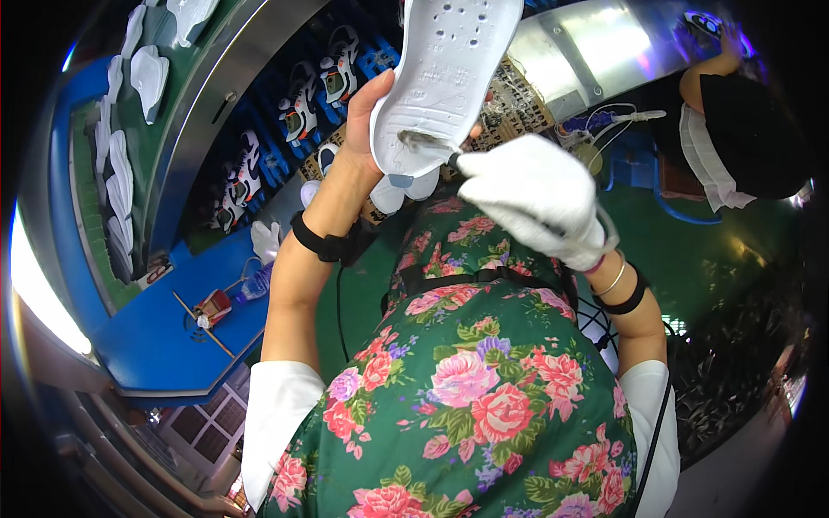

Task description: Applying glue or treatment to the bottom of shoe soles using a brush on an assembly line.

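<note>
A white foam shoe sole point(436, 73) with small holes toward its far end is raised in front of me. My bare left hand point(366, 116) grips it by the left edge near the heel, and some fingertips show at its right side. On my right hand point(537, 192) is a white glove, its fingers closed round the dark handle of a small brush point(421, 140). The bristles lie against the sole's heel area, which has grey wet-looking streaks. Just below the heel, more white rounded pieces point(389, 195) are partly hidden.
Shoes point(302, 102) stand on blue racks at the far left, beside a green conveyor carrying white soles point(150, 76). A blue table point(160, 332) at left holds a bottle point(256, 281) and a red container point(212, 306). Another person point(747, 121) works at far right.
</note>
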Action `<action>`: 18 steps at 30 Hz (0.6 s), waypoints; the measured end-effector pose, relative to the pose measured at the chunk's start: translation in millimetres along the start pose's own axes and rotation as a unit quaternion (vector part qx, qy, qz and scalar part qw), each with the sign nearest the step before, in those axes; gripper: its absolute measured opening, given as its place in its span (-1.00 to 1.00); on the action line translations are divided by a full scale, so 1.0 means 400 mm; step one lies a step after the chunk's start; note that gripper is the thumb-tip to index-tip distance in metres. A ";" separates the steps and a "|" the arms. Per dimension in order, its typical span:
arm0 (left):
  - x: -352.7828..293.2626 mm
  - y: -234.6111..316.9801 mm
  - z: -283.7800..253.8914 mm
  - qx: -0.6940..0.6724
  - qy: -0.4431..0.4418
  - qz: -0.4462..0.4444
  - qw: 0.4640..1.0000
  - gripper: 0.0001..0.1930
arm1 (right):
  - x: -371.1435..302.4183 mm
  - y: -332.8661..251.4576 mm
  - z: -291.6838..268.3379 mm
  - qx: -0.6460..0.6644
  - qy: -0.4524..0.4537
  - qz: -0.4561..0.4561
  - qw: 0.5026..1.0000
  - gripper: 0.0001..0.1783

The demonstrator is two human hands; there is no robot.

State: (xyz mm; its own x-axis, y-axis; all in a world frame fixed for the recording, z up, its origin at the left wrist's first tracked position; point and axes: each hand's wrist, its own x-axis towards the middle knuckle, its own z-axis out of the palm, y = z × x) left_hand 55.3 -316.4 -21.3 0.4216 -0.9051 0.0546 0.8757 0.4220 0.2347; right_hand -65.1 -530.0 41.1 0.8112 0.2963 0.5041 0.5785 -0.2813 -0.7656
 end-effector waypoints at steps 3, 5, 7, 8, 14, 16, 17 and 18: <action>0.008 0.014 0.000 -0.003 0.000 -0.013 1.000 -0.12 | -0.017 -0.015 0.025 -0.035 -0.052 -0.053 0.997 -0.75; 0.010 0.013 0.003 0.006 0.023 0.010 1.000 -0.13 | -0.007 -0.026 0.027 0.078 -0.041 0.001 0.996 -0.77; 0.017 0.014 -0.004 -0.004 -0.005 0.016 1.000 -0.13 | 0.004 -0.013 0.025 0.178 0.018 0.070 0.981 -0.79; 0.020 0.015 -0.003 -0.003 0.013 0.029 0.999 -0.13 | 0.014 -0.012 0.017 0.144 0.059 0.082 0.984 -0.83; 0.033 0.013 -0.012 0.007 -0.016 0.049 0.999 -0.13 | 0.004 -0.016 0.037 0.272 0.057 0.211 0.937 -0.84; 0.030 -0.014 0.003 0.000 0.036 0.063 0.997 -0.14 | 0.014 0.006 0.009 0.230 0.117 0.207 0.944 -0.83; 0.028 -0.030 0.018 -0.009 0.098 0.079 0.992 -0.16 | 0.043 0.010 -0.018 0.147 0.094 0.193 0.966 -0.82; 0.039 -0.052 0.065 -0.056 0.230 0.108 0.965 -0.19 | 0.057 0.023 -0.041 0.094 0.082 0.166 0.978 -0.81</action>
State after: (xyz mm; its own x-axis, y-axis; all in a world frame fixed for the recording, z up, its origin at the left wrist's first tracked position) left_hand 37.6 -340.8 -0.1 0.6351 -0.6874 -0.3524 0.7643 0.6252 0.1579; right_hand -40.0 -540.9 52.3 0.9635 0.0623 0.2603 0.2671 -0.1592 -0.9504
